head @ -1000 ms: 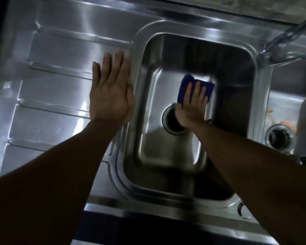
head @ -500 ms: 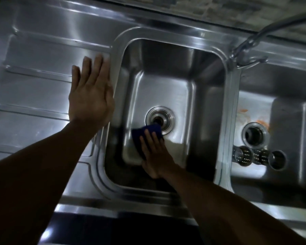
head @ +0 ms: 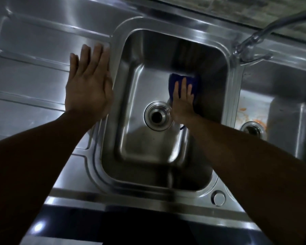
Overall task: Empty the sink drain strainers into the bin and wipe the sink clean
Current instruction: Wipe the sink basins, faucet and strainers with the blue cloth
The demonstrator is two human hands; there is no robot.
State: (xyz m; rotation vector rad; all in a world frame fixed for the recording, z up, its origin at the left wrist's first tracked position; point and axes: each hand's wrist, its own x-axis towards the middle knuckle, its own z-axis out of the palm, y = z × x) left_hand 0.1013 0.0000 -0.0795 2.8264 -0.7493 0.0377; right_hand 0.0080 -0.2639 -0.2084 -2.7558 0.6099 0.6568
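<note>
Since only the head view is on offer, everything gets read from there: the blue cloth (head: 193, 82) is pressed flat on the floor of the basin (head: 125, 103), at roughly 1 o'clock from the drain (head: 157, 116), pinned under the straight fingers of the right hand (head: 183, 106). Nothing is curled round it, so it's a flat press, not a grab. The left hand (head: 88, 85) is laid flat on the drainboard (head: 34, 68) at 9 o'clock of the basin, fingers straight, nothing held. The cloth is judged soft, light and floppy, so it'd probably bunch if shoved from one edge. It's best kept spread under the palm, or pinched at a corner for lifting. Orange residue (head: 258, 122) is spotted in the second basin (head: 281, 106) at 3 o'clock, not yet wiped.
</note>
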